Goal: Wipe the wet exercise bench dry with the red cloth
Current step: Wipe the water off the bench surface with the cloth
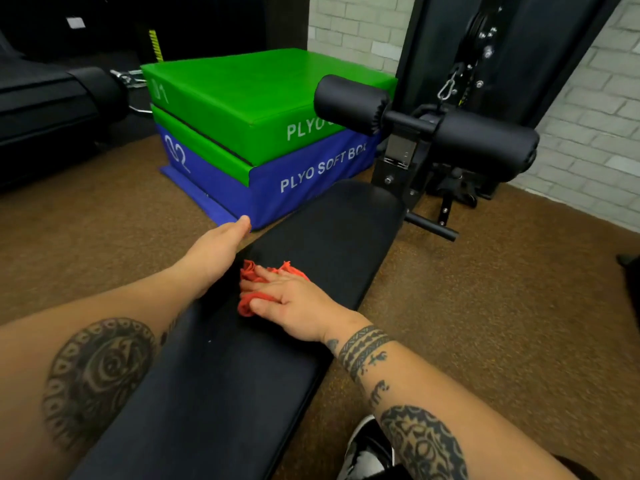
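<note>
A long black padded exercise bench (329,230) runs from the bottom left toward the upper right. On its pad, near the left edge, lies a crumpled red cloth (252,271). My right hand (291,303) presses flat on the cloth, fingers spread over it and thumb at its near edge. My left hand (214,254) rests on the bench's left edge just beyond the cloth, fingers together and holding nothing. Wetness on the pad cannot be made out.
Black foam leg rollers (485,143) stand at the bench's far end. Stacked green and blue plyo soft boxes (249,109) sit left of them. A black cable machine (460,64) stands by the brick wall. Brown floor surrounds the bench; a shoe (367,452) shows below.
</note>
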